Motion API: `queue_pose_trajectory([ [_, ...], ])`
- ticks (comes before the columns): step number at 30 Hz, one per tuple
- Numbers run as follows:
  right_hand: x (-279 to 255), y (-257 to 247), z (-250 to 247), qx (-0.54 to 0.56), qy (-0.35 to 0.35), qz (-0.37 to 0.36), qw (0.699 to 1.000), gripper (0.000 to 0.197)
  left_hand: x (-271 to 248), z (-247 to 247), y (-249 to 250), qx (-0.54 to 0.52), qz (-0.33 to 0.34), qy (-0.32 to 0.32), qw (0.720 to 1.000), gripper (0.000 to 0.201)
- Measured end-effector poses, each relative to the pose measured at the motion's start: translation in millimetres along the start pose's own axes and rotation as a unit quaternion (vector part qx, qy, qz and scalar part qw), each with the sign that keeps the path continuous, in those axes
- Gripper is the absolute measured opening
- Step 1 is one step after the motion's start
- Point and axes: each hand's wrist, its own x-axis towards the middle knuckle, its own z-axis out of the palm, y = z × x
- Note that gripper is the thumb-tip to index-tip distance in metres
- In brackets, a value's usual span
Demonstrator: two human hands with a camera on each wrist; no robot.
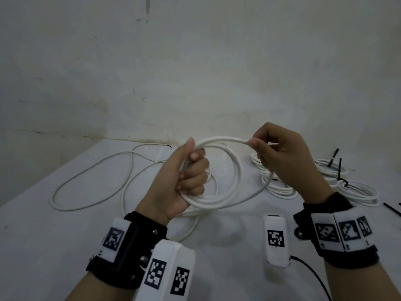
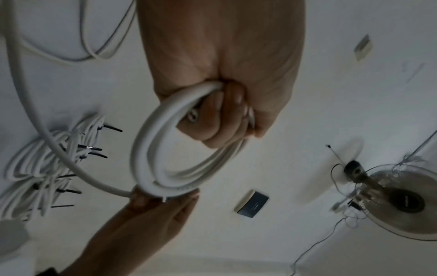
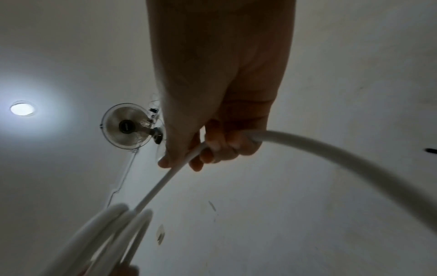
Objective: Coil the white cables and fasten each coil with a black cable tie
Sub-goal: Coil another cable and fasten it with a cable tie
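My left hand (image 1: 186, 170) grips a partly wound coil of white cable (image 1: 230, 183) above the table, fingers curled round the bundled turns (image 2: 151, 149). My right hand (image 1: 280, 153) pinches the same cable (image 3: 307, 143) at the top of the loop, a little to the right of the left hand. The cable's loose length (image 1: 91, 177) trails in wide curves over the white table (image 1: 43, 235) to the left. Finished coils with black cable ties (image 1: 340, 170) lie at the right, behind my right hand.
A loose black tie (image 1: 390, 209) lies near the table's right edge. A thin black wire (image 1: 312, 276) runs off the front right. The white wall (image 1: 195, 72) stands close behind the table. The wrist views show a fan (image 3: 127, 127) and a lamp (image 3: 22, 109) overhead.
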Motion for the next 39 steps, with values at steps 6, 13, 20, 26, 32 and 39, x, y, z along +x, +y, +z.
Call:
queue_pose_trajectory([
  [6,-2.1,27.7,-11.2,0.138,-0.018,0.111,0.984,0.011,-3.7,-10.7,23.0,-0.104,0.161,0.095,0.977,0.033],
  [13,-3.7,24.3,-8.7,-0.087,-0.112,0.054,0.988,0.018,-2.8,-8.9,25.1,-0.077,0.242,0.215,0.943,0.039],
  [20,-10.5,-29.6,19.1,-0.187,-0.247,-0.018,0.951,0.011,-0.7,-10.2,23.7,0.031,0.263,0.249,0.932,0.036],
  [26,-17.7,-53.7,36.0,-0.156,-0.302,-0.055,0.939,0.015,0.6,-4.8,16.8,0.115,0.253,0.229,0.933,0.03],
  [32,-26.3,-61.7,49.1,-0.181,-0.327,-0.1,0.922,0.019,2.4,9.5,3.5,0.252,0.183,0.217,0.925,0.042],
  [39,-18.7,-54.6,42.5,-0.175,-0.165,-0.17,0.956,0.028,-1.6,17.3,-13.4,0.396,0.075,0.175,0.898,0.039],
])
